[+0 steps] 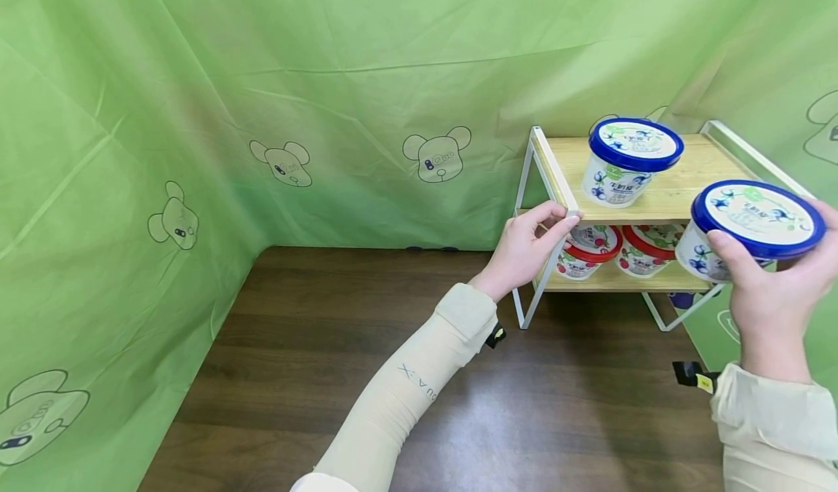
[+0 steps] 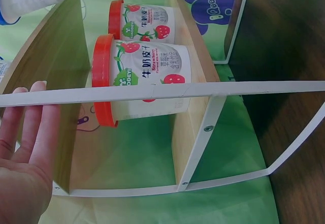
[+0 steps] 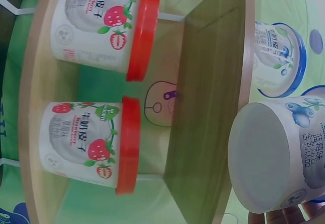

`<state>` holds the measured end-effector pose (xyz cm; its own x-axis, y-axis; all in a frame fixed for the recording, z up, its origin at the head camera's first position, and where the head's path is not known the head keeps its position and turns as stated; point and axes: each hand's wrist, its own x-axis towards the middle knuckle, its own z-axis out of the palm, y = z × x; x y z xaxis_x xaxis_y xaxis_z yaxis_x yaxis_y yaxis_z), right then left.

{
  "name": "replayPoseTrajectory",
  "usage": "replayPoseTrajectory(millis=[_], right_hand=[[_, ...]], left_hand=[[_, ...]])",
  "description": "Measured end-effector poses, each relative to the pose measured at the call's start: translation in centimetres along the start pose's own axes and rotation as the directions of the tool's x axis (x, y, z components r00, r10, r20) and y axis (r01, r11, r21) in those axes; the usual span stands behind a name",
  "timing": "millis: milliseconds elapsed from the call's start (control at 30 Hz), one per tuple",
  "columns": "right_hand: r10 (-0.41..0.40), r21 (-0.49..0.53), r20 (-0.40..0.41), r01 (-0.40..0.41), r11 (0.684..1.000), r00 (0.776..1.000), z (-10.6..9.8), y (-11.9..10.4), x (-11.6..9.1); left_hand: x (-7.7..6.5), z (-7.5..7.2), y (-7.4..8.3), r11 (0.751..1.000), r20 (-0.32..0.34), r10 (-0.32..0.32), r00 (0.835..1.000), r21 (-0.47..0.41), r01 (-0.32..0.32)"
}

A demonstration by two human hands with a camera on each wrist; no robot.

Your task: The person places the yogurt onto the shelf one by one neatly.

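My right hand grips a white tub with a blue lid and blueberry print, held in front of the shelf's right side. In the right wrist view this tub shows its plain base, with fingertips beneath it. A second blue-lidded tub stands upright on the top board of the small two-tier shelf. With thumb and fingers my left hand pinches the front left corner of the shelf's white metal frame.
On the lower board stand two red-lidded strawberry tubs, the left one and the right one. Green printed cloth hangs behind and at both sides. Dark wood flooring lies under the shelf's legs.
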<state>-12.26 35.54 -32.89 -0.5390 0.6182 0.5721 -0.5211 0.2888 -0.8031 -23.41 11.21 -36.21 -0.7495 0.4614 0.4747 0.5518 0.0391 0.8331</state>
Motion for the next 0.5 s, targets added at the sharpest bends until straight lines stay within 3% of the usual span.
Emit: replayPoseTrajectory(millis=[200,367,500], right_hand=[[-0.006,0.054,-0.001,0.006,0.999,1.000,0.51,-0.04,0.45],[-0.089,0.126,0.005,0.087,0.988,0.996,0.88,0.34,0.71],[-0.117,0.115,0.014,0.114,0.987,0.993,1.03,0.36,1.08]], left_hand=[[-0.02,0.03,-0.01,1.000,-0.001,-0.001,1.000,0.003,0.001],[-0.05,0.08,-0.03,1.000,-0.001,-0.007,1.000,-0.004,0.007],[-0.07,0.07,-0.05,1.000,-0.003,-0.011,1.000,-0.006,0.011]])
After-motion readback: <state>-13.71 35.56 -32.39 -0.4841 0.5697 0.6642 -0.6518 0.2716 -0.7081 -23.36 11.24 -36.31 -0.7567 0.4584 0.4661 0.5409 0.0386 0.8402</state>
